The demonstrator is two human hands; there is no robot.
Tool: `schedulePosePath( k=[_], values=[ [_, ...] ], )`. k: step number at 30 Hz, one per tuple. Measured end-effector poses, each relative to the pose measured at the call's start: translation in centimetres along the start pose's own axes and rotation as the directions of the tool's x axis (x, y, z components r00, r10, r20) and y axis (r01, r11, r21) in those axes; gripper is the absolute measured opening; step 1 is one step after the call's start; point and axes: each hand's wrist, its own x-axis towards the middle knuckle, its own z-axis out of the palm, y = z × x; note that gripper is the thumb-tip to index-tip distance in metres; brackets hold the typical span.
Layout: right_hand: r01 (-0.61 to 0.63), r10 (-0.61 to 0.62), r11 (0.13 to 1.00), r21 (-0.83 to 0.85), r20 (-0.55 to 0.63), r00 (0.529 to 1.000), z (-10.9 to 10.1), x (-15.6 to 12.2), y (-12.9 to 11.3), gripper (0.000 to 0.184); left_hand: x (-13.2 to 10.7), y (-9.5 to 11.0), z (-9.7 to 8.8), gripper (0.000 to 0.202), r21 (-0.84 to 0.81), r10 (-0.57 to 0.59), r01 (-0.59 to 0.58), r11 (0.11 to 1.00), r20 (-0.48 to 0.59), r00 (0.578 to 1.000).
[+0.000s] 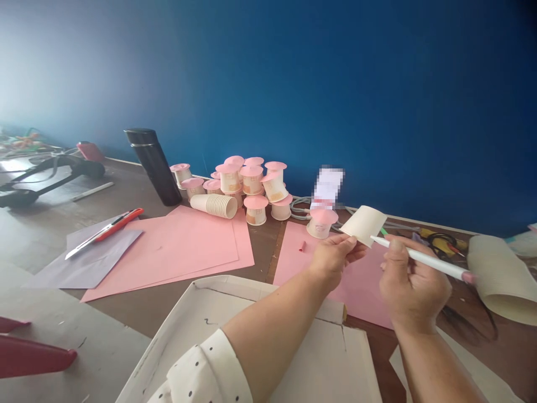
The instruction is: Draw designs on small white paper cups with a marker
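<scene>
My left hand (333, 260) is closed on a plain cream paper cup (364, 223), pinching it near the rim. The cup is tilted, its wide end downward. In my right hand (413, 282) is a white pen (434, 261) with a pinkish end. Its tip is at the cup's lower right side; whether it touches cannot be made out. Just left of the cup stands a small paper cup with a pink disc top (322, 224) and faint drawing on its side. Pink paper (289, 268) lies under my hands, with a small red pen cap (302, 246) on it.
Several pink-topped cups (253, 182) are grouped by the blue wall, beside a lying stack of cups (213, 206). A black flask (154, 168), a red utility knife (113, 226) and pink sheets (188, 246) are left. Another cup stack (501, 274) and cables (444, 243) are right.
</scene>
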Motion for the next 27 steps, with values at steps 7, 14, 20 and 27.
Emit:
schedulePosePath(
  k=[7, 14, 20, 27],
  values=[
    [0.022, -0.022, 0.999, -0.026, 0.015, 1.0, 0.2, -0.08, 0.24, 0.031, 0.2, -0.18, -0.19, 0.024, 0.01, 0.011, -0.012, 1.0, 0.019, 1.0],
    [0.069, -0.067, 0.997, -0.04, 0.048, 0.997, 0.29, -0.03, 0.25, 0.03, 0.2, -0.25, -0.22, 0.026, 0.13, 0.034, -0.034, 0.991, 0.0, 0.999],
    [0.079, -0.074, 0.994, -0.072, 0.071, 0.995, 0.3, 0.08, 0.26, 0.034, -0.02, 0.1, 0.18, 0.016, 0.219, 0.041, -0.031, 0.975, -0.043, 0.998],
    [0.003, 0.002, 0.995, -0.097, 0.051, 0.999, 0.17, 0.01, 0.26, 0.037, -0.23, 0.17, 0.25, 0.016, 0.297, 0.024, -0.003, 0.955, -0.066, 0.998]
  ],
)
